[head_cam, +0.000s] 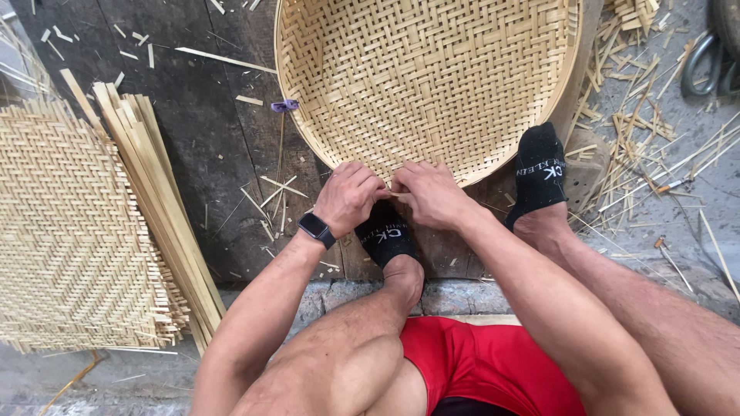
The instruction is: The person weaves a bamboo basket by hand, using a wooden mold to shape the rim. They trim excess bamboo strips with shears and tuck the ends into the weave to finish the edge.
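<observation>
Two hands, the left hand (348,196) and right hand (428,192), pinch the near rim of the big round woven bamboo tray (424,77), which looks light, stiff and best held by its edge.

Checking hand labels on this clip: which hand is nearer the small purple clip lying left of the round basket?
Left. The left hand sits at the basket rim below the purple clip; the right hand is farther along the rim.

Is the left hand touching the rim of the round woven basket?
Touching. In the head view the left hand closes its fingers on the near rim of the round woven basket, beside the right hand, with no gap visible.
</observation>
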